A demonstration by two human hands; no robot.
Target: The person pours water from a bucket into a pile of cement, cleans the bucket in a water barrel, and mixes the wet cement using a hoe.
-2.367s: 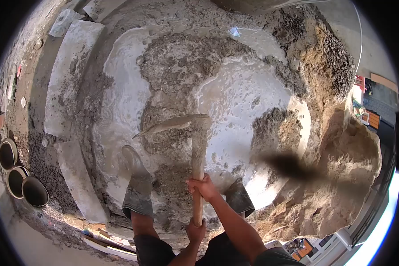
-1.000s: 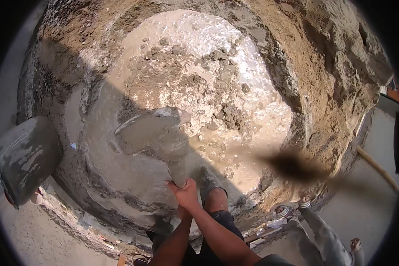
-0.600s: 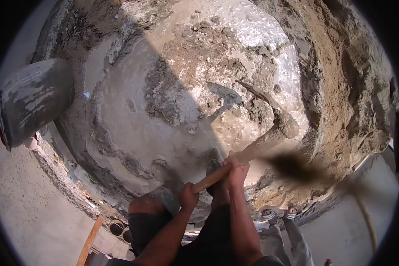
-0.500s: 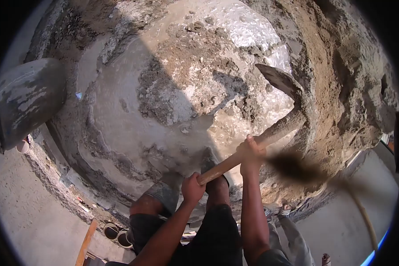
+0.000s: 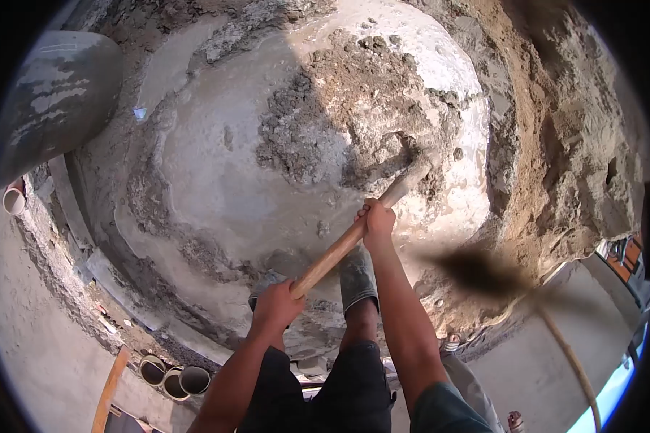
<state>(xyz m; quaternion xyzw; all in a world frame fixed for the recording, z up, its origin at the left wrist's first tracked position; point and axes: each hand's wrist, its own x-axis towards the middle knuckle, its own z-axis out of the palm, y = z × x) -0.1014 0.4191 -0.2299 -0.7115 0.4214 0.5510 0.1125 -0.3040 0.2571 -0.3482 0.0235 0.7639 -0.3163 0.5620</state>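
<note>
Both my hands grip the wooden handle of a hoe (image 5: pixel 334 254). My left hand (image 5: pixel 276 306) is wrapped round its lower end, near my legs. Farther up the handle, my right hand (image 5: pixel 376 219) is closed with the thumb along the wood. The hoe's far end reaches a lumpy mound of sandy mix (image 5: pixel 365 90); its blade is mostly hidden in the mix. Around the mound spreads wet grey slurry (image 5: pixel 227 191), partly in sunlight and partly in shadow. My boots (image 5: pixel 357 276) stand at the near edge of the slurry.
A large dark rounded vessel (image 5: pixel 61 101) is at left. Several pipe ends (image 5: pixel 195 380) and a wooden plank (image 5: pixel 110 390) lie lower left. A rough sandy bank (image 5: pixel 588 166) rises at right. Another person's trouser leg (image 5: pixel 475 390) and a long stick (image 5: pixel 569 353) appear lower right.
The hoe's head has come down from its raised position at the right into the mound. Both hands have shifted left, the right one also away from me. The view has moved too.
</note>
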